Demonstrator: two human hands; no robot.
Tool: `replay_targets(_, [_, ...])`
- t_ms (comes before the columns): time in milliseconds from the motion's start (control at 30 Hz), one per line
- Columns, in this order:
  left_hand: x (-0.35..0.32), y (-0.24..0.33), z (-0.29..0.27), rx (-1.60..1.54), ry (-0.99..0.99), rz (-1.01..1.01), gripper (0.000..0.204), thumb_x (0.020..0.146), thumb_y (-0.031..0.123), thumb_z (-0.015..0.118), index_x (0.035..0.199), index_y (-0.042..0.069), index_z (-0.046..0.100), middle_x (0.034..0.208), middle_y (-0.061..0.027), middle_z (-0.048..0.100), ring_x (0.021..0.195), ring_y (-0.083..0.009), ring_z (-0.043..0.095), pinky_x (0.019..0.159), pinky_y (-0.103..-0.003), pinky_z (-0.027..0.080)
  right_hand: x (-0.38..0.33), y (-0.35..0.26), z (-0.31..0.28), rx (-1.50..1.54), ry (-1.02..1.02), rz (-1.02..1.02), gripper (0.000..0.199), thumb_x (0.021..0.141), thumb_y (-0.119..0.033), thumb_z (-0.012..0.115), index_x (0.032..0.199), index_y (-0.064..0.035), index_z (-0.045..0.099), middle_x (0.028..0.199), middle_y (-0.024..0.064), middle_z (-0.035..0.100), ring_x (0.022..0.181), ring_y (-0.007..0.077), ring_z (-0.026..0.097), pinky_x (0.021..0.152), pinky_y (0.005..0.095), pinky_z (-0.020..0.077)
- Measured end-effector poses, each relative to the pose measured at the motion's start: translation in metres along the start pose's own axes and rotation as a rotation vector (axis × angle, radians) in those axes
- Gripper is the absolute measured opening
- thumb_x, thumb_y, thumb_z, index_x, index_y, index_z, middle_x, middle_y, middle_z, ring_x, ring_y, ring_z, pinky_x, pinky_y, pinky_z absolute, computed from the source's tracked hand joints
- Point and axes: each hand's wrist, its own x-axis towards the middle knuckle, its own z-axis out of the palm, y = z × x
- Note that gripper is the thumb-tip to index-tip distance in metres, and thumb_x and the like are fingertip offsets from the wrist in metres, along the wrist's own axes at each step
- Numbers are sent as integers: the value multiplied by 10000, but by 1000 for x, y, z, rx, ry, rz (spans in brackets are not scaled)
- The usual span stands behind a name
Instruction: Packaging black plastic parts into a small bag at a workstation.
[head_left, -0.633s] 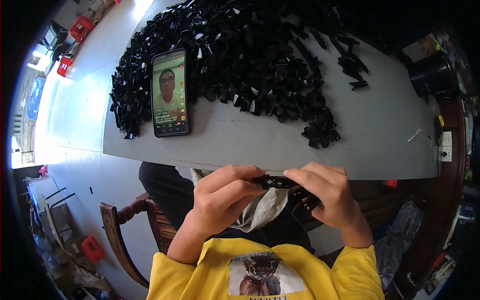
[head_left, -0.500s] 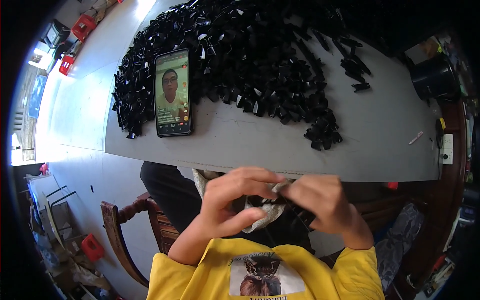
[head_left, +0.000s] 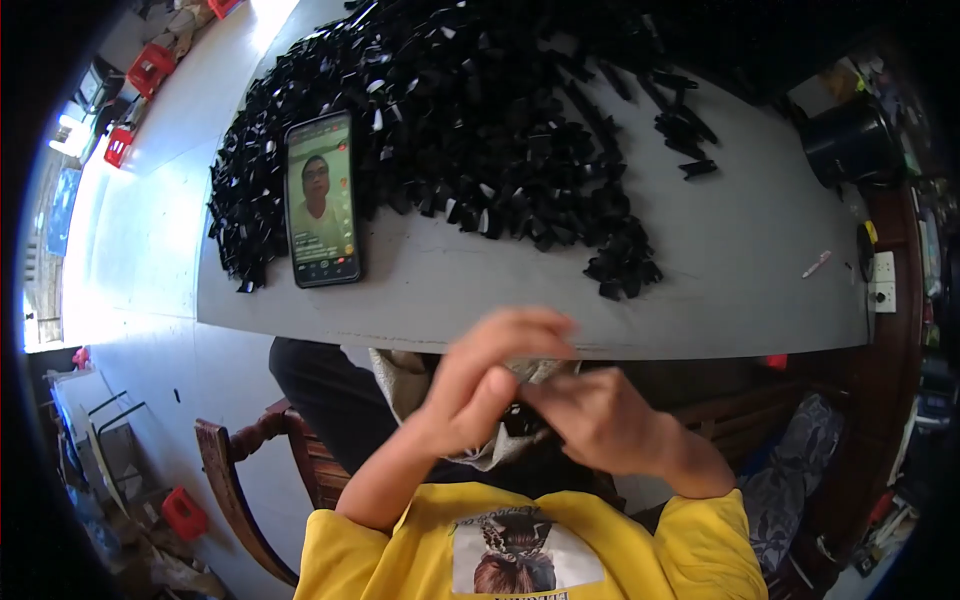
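Note:
My left hand [head_left: 485, 375] and my right hand [head_left: 605, 420] meet over my lap, just in front of the table edge. The left hand's fingers curve over, with its thumb raised towards them; motion smears the fingertips. On the right, the fingers are closed and bent inward, their tips near the left thumb. Whatever is between the hands is hidden or too blurred to name. A pale woven sack [head_left: 395, 378] lies open across my lap under both hands, with something small, dark and shiny [head_left: 520, 420] showing in it.
A large heap of small black plastic pieces [head_left: 430, 130] covers the far part of the grey table [head_left: 440, 285]. A phone playing a video [head_left: 322, 205] leans against it. Longer black strips [head_left: 685, 125], a black bucket [head_left: 850, 145] and a pen [head_left: 817, 264] are at the right.
My hands have come closer together, and the left thumb has risen towards its fingers. The right hand has moved down and left. The whole view has shifted slightly.

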Motion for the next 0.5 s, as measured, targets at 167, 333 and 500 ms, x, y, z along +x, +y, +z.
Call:
replay_targets(167, [30, -26, -42, 1024, 320, 114, 290, 775, -50, 598, 1050, 38, 628, 1099, -149, 570, 978, -322, 573, 812, -385, 480, 12, 62, -51, 156, 606, 346, 141, 825, -88, 626, 829, -28, 498, 740, 20, 501, 721, 92, 502, 658, 239, 417])
replay_targets(333, [44, -37, -49, 1159, 322, 78, 286, 796, 26, 619, 1080, 52, 589, 1049, -121, 550, 940, -307, 571, 748, -392, 495, 3, 149, -102, -263, 719, 605, 343, 871, 41, 566, 1197, -62, 545, 1131, 158, 630, 1136, 296, 590, 905, 327, 453])
replay_targets(500, [45, -38, -50, 1157, 326, 79, 236, 781, 65, 652, 1002, 41, 572, 984, -106, 538, 905, -281, 562, 717, -365, 501, 3, 165, -111, -548, 452, 718, 516, 774, 137, 585, 1237, -87, 554, 1202, 168, 598, 1143, 360, 556, 944, 401, 467])
